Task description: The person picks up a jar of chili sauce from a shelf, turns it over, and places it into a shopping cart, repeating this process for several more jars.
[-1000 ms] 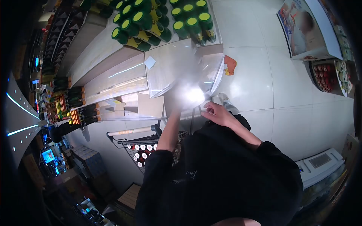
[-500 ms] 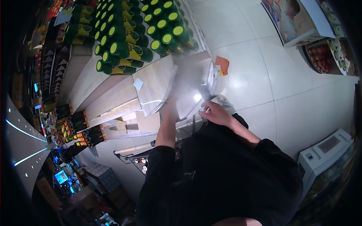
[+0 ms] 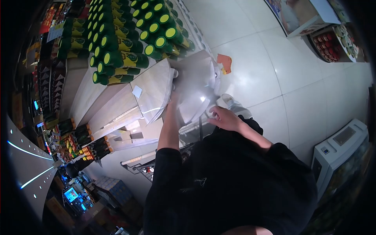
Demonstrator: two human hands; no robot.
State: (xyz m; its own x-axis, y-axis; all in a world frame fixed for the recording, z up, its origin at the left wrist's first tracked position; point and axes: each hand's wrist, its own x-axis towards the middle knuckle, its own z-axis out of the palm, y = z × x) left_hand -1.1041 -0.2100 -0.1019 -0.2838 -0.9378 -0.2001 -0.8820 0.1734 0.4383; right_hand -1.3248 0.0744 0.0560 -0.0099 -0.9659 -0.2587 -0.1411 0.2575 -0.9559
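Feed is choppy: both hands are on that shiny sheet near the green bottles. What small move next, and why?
Probably ease the shiny sheet back toward the body. The left hand is at its left side, the right hand grips its near edge, and its far edge sits close to the green bottles, which it could knock.

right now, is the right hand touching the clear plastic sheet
Touching. The head view shows the right hand with its fingers curled on the lower edge of the clear plastic sheet, no gap between them.
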